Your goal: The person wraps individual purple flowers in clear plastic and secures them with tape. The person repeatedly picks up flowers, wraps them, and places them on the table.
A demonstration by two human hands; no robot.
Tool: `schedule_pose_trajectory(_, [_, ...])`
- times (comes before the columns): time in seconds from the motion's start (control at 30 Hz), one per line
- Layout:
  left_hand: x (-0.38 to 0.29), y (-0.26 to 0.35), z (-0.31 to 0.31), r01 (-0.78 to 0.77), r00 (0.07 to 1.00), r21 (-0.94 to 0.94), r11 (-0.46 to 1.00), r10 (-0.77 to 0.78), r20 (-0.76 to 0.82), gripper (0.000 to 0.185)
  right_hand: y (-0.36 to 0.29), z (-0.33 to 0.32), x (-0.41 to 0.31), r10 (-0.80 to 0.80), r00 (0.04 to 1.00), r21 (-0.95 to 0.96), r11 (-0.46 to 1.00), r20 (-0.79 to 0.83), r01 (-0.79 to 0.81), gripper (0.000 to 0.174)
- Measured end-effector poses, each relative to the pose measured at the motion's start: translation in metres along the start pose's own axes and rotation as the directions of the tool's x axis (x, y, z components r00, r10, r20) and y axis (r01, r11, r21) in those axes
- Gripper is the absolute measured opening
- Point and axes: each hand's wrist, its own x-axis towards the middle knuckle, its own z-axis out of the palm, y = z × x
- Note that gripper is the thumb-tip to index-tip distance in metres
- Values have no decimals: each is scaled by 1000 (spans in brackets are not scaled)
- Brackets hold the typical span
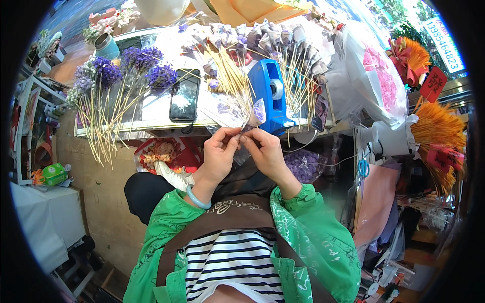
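My left hand (221, 150) and my right hand (266, 148) meet at the table's front edge, thumbs and fingertips pinched together. Between them they hold the lower end of a purple-printed paper cone (258, 113), which looks like a rolled banknote. Fingers hide the point where the cone narrows. Just beyond my right hand stands a blue tape dispenser (279, 125) with a roll of clear tape (276, 89). Thin wooden sticks (232, 72) lie behind the cone, many topped with similar paper cones (298, 34). Flat purple-printed notes (224, 108) rest beside the cone.
Bunches of purple dried flowers (142, 57) on long stems overhang the table's left front edge. A black smartphone (184, 94) lies beside them. At the right are a wrapped pink bouquet (382, 75) and orange dried grasses (435, 128). Below the table sits a bag of purple flowers (303, 165).
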Motion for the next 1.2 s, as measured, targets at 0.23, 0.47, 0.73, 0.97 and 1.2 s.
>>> schedule_pose_trajectory(0.23, [-1,1,3,-63,997,74,995,59,52,19,10,5,0,67,992,-30,997,-103,-71,15])
schedule_pose_trajectory(0.47, [-3,5,6,-38,995,-77,996,45,85,23,14,6,1,22,986,-7,1000,-163,-23,17])
schedule_pose_trajectory(0.73, [-1,1,2,21,999,-161,987,-17,30,18,15,11,1,22,988,39,999,-156,-16,14])
schedule_pose_trajectory(0.97, [-1,0,4,-5,1000,-173,985,9,21,22,12,5,3,3,988,-160,987,-155,-28,17])
schedule_pose_trajectory(1.2, [0,4,1,87,996,-202,975,-83,28,18,10,-5,2,109,991,-151,981,-76,-119,16])
